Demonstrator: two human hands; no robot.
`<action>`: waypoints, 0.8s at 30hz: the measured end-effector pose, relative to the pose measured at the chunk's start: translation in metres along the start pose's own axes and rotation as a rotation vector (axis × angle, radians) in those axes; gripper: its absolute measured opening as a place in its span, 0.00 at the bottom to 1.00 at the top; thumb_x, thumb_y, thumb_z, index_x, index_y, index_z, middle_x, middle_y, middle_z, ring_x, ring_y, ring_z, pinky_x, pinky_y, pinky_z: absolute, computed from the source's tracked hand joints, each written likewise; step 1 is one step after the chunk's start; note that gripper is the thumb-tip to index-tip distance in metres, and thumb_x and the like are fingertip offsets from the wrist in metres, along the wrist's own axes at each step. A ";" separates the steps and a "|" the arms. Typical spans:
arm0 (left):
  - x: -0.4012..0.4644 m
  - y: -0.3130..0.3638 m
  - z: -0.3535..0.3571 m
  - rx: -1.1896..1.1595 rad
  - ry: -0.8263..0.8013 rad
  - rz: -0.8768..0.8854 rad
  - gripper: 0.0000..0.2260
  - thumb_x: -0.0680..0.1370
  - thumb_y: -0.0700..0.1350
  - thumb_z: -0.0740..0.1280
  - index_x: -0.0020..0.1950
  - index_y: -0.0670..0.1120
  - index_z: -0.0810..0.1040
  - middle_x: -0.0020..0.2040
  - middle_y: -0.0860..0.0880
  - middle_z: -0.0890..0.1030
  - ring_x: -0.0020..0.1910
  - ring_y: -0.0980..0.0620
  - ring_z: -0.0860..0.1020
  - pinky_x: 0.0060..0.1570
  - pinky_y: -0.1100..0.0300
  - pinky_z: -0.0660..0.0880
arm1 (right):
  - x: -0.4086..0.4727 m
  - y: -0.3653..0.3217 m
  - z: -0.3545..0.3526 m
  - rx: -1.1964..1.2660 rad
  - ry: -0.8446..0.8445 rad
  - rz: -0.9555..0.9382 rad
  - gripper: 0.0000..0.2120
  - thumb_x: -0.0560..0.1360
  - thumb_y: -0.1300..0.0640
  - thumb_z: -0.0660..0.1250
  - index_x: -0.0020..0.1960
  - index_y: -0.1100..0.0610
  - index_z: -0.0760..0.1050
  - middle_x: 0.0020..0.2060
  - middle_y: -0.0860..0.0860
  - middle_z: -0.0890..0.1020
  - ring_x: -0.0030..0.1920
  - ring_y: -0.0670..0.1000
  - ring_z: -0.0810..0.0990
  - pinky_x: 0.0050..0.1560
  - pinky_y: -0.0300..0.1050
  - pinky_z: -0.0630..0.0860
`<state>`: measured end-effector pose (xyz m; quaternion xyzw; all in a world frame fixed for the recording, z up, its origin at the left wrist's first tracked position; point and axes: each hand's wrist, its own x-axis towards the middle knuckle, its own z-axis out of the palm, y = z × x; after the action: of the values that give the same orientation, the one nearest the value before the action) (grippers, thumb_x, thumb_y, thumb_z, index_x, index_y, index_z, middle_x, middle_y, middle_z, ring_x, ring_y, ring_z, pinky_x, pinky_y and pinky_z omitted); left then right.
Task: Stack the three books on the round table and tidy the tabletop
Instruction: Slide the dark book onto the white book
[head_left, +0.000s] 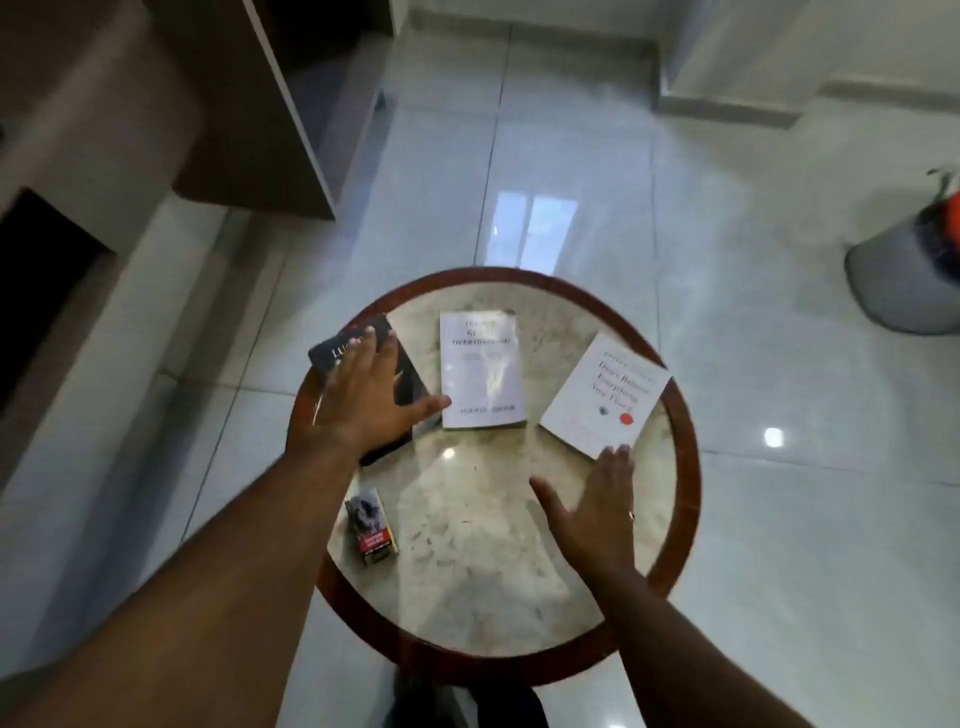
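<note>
Three books lie flat on the round marble table with its dark red wooden rim. A black book is at the left, and my left hand lies spread flat on its cover. A white book rests in the middle, untouched. A second white book with a red dot sits tilted at the right, one corner past the rim. My right hand hovers open over the marble, its fingertips at that book's near edge.
A small cigarette pack lies near the table's left front edge. Glossy white floor tiles surround the table. A brown cabinet stands at the back left. A grey bin with something orange in it sits on the floor at the right.
</note>
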<state>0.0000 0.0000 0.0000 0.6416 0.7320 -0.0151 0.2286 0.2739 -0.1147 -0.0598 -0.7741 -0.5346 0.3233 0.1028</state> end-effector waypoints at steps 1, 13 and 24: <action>0.005 -0.006 0.019 0.025 -0.037 -0.007 0.54 0.65 0.77 0.60 0.80 0.48 0.46 0.82 0.44 0.46 0.80 0.42 0.47 0.77 0.42 0.51 | 0.000 0.009 0.016 -0.021 0.013 0.013 0.59 0.66 0.18 0.51 0.80 0.57 0.37 0.81 0.57 0.42 0.80 0.54 0.39 0.78 0.54 0.44; 0.044 -0.074 0.112 0.254 0.004 0.157 0.57 0.62 0.82 0.53 0.80 0.52 0.37 0.81 0.46 0.36 0.78 0.43 0.34 0.76 0.42 0.39 | 0.016 0.061 0.097 -0.385 0.210 -0.002 0.55 0.70 0.23 0.50 0.78 0.67 0.48 0.79 0.66 0.50 0.80 0.62 0.46 0.78 0.56 0.39; 0.041 -0.061 0.099 0.249 -0.062 0.296 0.54 0.64 0.82 0.49 0.80 0.51 0.41 0.80 0.43 0.36 0.79 0.43 0.35 0.77 0.43 0.38 | 0.017 0.051 0.098 -0.365 0.198 -0.004 0.56 0.70 0.23 0.50 0.78 0.67 0.49 0.79 0.66 0.50 0.80 0.63 0.46 0.78 0.61 0.43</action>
<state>-0.0296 -0.0040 -0.1200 0.7647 0.6148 -0.0917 0.1697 0.2570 -0.1387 -0.1675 -0.8067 -0.5731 0.1434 0.0135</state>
